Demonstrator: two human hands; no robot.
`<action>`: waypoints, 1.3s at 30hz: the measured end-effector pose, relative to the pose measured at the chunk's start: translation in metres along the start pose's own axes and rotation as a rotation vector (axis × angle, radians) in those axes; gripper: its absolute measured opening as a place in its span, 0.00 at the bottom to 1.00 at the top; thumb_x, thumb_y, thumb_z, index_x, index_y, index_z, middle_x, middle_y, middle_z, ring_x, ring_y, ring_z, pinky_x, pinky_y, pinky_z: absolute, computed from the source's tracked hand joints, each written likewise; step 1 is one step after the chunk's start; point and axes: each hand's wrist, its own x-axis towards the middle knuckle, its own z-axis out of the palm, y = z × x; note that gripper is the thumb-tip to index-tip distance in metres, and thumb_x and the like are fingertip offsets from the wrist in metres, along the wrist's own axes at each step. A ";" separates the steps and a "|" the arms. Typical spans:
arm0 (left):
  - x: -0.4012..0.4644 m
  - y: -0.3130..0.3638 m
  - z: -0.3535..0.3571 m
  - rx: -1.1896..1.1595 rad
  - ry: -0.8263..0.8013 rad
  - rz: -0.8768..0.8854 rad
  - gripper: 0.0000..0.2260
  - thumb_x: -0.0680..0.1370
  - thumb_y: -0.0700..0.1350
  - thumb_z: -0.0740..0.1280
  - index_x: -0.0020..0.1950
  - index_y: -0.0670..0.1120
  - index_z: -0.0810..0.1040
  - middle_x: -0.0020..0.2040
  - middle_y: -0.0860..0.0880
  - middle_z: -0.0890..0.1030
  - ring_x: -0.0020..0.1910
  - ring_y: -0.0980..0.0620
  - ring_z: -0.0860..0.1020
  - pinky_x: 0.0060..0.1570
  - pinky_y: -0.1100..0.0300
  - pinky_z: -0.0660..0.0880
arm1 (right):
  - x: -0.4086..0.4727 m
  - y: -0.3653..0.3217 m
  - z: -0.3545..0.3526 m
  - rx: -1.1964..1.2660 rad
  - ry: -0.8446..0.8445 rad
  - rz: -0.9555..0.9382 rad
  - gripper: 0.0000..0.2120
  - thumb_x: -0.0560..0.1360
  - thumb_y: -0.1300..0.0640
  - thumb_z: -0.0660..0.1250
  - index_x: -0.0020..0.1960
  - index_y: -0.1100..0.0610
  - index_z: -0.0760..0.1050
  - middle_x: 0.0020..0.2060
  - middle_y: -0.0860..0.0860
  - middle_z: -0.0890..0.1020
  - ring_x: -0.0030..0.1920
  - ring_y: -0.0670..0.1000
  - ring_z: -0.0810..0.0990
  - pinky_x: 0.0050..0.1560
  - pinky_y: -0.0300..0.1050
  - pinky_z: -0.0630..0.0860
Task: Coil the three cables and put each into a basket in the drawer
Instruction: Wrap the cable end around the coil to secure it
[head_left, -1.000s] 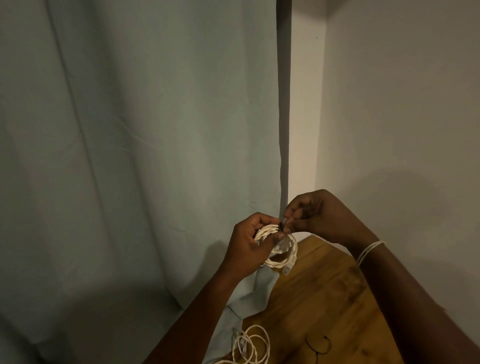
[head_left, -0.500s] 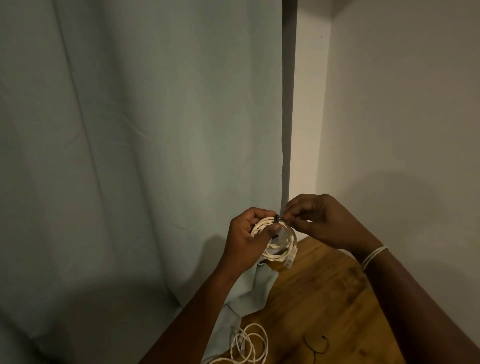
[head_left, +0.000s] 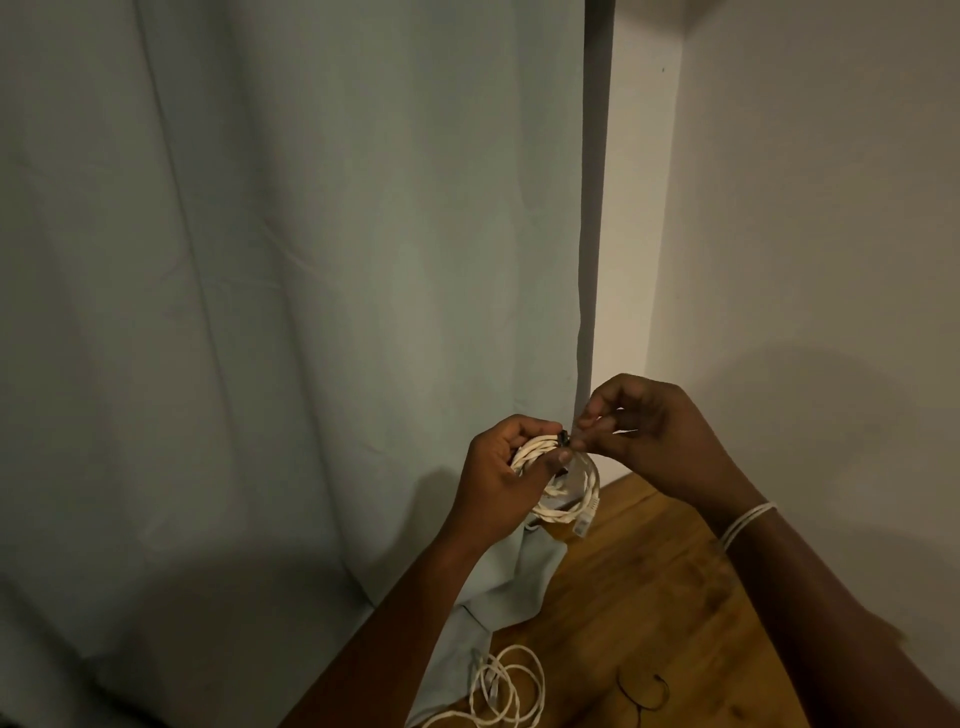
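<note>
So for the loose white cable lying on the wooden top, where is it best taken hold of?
Probably at the bunched loops of the loose white cable, from above. It lies flat on the wooden top beside the curtain, strands overlapping there, so one pinch gathers several. Both hands are busy with the coiled white cable.

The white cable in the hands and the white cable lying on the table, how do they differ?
The held cable is wound into a tight, compact coil; the cable on the table lies in loose, uneven loops. The held one is up in the air, gripped by the left hand while the right hand pinches something small and dark at its top; the other rests untouched on the wooden table. Both are white.
</note>
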 end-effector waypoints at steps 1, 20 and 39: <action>0.001 0.000 0.000 0.001 0.001 0.000 0.12 0.73 0.43 0.75 0.56 0.45 0.81 0.50 0.49 0.85 0.49 0.51 0.83 0.50 0.57 0.81 | 0.000 0.001 0.000 0.019 0.017 -0.003 0.08 0.68 0.63 0.79 0.45 0.59 0.82 0.39 0.52 0.86 0.41 0.50 0.86 0.47 0.44 0.84; 0.001 0.000 0.000 0.006 -0.002 0.007 0.11 0.73 0.44 0.75 0.55 0.47 0.81 0.49 0.50 0.85 0.48 0.51 0.84 0.50 0.56 0.82 | -0.002 0.015 0.002 -0.017 -0.155 0.059 0.06 0.77 0.62 0.68 0.50 0.60 0.85 0.44 0.51 0.87 0.44 0.52 0.85 0.46 0.39 0.82; -0.008 -0.002 -0.017 -0.069 -0.001 0.005 0.11 0.73 0.42 0.74 0.55 0.46 0.81 0.49 0.48 0.85 0.48 0.50 0.84 0.50 0.57 0.81 | -0.002 0.002 0.027 0.140 -0.051 0.120 0.07 0.71 0.57 0.75 0.44 0.61 0.85 0.39 0.56 0.86 0.41 0.59 0.84 0.46 0.50 0.84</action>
